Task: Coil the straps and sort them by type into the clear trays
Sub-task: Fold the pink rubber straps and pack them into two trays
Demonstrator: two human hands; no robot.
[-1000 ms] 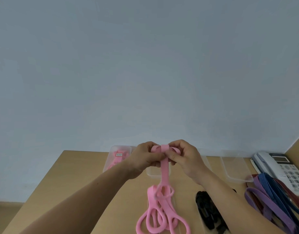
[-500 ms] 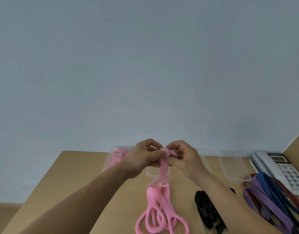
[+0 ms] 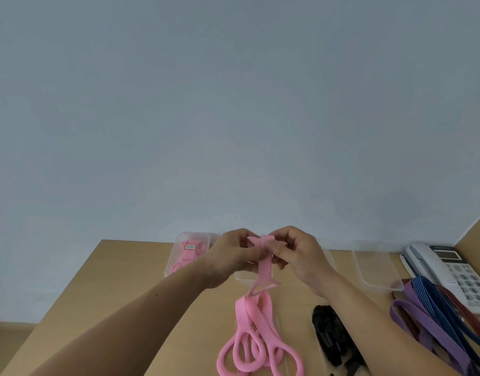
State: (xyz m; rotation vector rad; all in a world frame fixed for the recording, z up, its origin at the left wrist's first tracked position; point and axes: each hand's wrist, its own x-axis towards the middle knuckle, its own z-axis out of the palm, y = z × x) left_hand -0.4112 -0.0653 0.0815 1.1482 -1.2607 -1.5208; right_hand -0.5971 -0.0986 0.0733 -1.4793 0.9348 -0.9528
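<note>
Pale blue-grey wall [image 3: 233, 104] takes up most of the view, with a wooden desk [image 3: 125, 280] along the bottom. Both hands are raised over it and close together. The left hand [image 3: 233, 256] and right hand [image 3: 301, 256] each pinch the top end of a pink strap [image 3: 264, 264] between curled fingers and thumb. From there the strap hangs down to a heap of pink loops [image 3: 249, 335] lying on the desk.

A second ago the end arched over between the hands as an open loop; now it is folded down small and flat between the fingertips. That looks like the core of a coil being started, so nearly all the winding remains to be done (whether the heap is one strap or several is hard to tell).

At the far left a clear tray [image 3: 170, 263] already holds pink straps, the likely home for this one. A second tray [image 3: 244, 276] sits behind the hands and a third tray [image 3: 374, 267] stands to the right. Black straps [image 3: 331, 337] and a purple, blue and red bundle [image 3: 423, 308] lie loose beside a telephone [image 3: 455, 270], waiting their turn
</note>
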